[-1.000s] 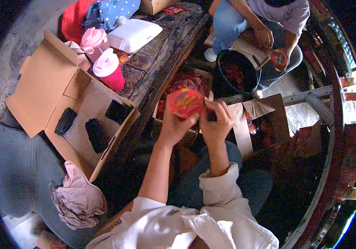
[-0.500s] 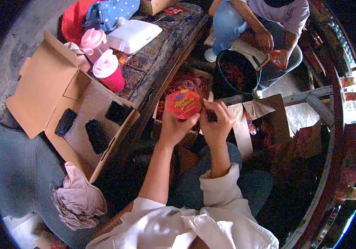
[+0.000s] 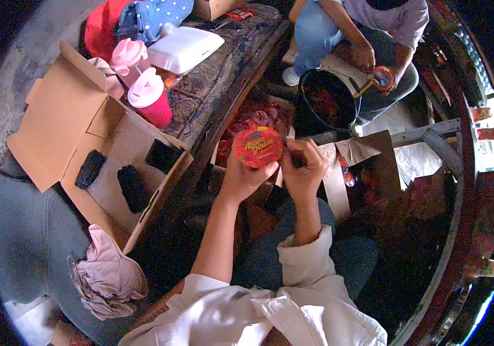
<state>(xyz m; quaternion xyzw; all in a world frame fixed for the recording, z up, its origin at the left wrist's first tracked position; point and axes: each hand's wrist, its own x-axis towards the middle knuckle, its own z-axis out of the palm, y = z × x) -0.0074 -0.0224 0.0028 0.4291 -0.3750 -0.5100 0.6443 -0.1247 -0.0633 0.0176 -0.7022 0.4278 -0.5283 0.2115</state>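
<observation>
My left hand (image 3: 243, 177) is wrapped round a small round tub (image 3: 259, 149) with a red printed top, which faces up toward me. The thumb presses along its lower edge. At the tub's right edge, my right hand (image 3: 307, 170) has its thumb and fingers pinched together; whatever lies between them, if anything, I cannot make out. Beyond the tub stands an open cardboard box (image 3: 283, 105) full of red, shiny pieces. A black bucket (image 3: 327, 121) with reddish contents is just past it to the right.
Across from me a person (image 3: 385, 34) holds a similar round tub (image 3: 382, 78) beside the bucket. At left lies an open carton (image 3: 57, 135) with black bundles (image 3: 134, 189). Pink tumblers (image 3: 146, 91) and a white foam box (image 3: 186, 49) sit on a patterned bench. Cardboard flaps (image 3: 371, 151) stick up at right.
The tub in my left hand has shifted slightly to the right and its top has turned a little. The other person's tub has tilted, and their hands have come closer together.
</observation>
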